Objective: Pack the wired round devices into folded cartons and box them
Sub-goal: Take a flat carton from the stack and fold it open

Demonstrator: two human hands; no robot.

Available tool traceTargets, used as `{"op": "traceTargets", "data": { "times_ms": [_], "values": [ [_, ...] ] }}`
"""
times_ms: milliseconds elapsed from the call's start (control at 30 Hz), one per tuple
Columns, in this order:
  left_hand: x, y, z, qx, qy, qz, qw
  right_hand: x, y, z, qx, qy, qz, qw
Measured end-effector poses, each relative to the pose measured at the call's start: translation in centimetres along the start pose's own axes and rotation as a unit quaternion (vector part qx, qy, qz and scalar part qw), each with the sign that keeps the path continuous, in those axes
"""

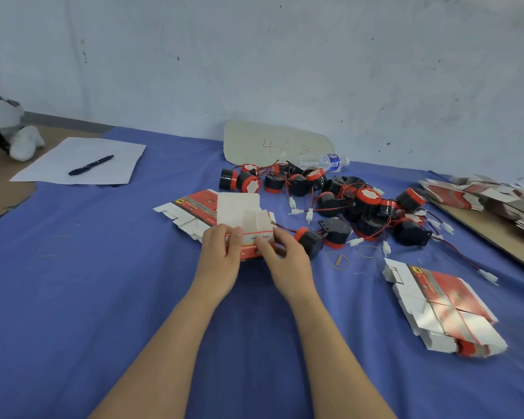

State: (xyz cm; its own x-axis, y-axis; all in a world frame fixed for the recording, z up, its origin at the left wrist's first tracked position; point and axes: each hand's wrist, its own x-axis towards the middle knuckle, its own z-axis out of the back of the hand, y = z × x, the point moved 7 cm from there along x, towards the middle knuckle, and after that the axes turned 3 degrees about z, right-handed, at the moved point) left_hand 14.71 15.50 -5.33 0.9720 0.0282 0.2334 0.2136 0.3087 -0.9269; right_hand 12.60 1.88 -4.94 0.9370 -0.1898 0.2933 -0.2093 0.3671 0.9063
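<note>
The left hand (pixel 221 252) and right hand (pixel 285 255) grip the carton (pixel 248 219), likely steadying it to fold its raised flaps, with the device pile (pixel 366 198) at two o'clock.

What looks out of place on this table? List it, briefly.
The water bottle lies on its side behind the tangled heap of wired devices. The flat cartons at right are fanned askew. A loose rubber band lies on the cloth.

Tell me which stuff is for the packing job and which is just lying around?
For the job: open carton, held by left hand and right hand; pile of round wired devices; flat cartons.
Just lying about: pen, paper sheet, water bottle, cardboard sign.
</note>
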Motion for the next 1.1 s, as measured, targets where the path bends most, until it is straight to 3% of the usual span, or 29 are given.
{"op": "traceTargets", "data": {
  "times_ms": [200,333,533,600,700,767,833,967,1100],
  "values": [
    [0.2,0.6,-0.1,-0.081,0.002,0.072,0.994,0.0,0.1,-0.7,0.022,0.055,0.009,0.998],
    [0.1,0.4,-0.1,-0.096,0.015,0.087,0.992,-0.2,0.5,-0.8,-0.056,0.025,0.031,0.998],
    [-0.2,-0.3,1.0,-0.121,-0.060,0.037,0.990,-0.3,1.4,-1.5,-0.178,0.031,0.095,0.979],
    [0.0,0.0,0.9,-0.125,-0.061,0.036,0.990,-0.4,1.8,-1.1,-0.134,0.014,0.095,0.986],
    [0.2,0.3,0.8,-0.101,-0.054,0.031,0.993,-0.5,1.6,-0.2,0.031,-0.021,0.031,0.999],
    [0.3,0.4,1.1,-0.093,-0.068,0.034,0.993,-0.6,1.4,0.4,0.159,-0.040,-0.016,0.986],
    [0.2,0.6,1.1,-0.087,-0.077,0.051,0.992,-0.7,1.5,0.4,0.205,-0.042,-0.042,0.977],
    [-0.1,1.5,0.8,-0.172,-0.079,0.112,0.975,-0.8,1.9,-0.6,0.186,0.052,-0.044,0.980],
    [-0.4,1.7,0.6,-0.359,-0.033,0.186,0.914,-1.5,2.5,-0.8,0.110,0.213,-0.010,0.971]
  ]
}}
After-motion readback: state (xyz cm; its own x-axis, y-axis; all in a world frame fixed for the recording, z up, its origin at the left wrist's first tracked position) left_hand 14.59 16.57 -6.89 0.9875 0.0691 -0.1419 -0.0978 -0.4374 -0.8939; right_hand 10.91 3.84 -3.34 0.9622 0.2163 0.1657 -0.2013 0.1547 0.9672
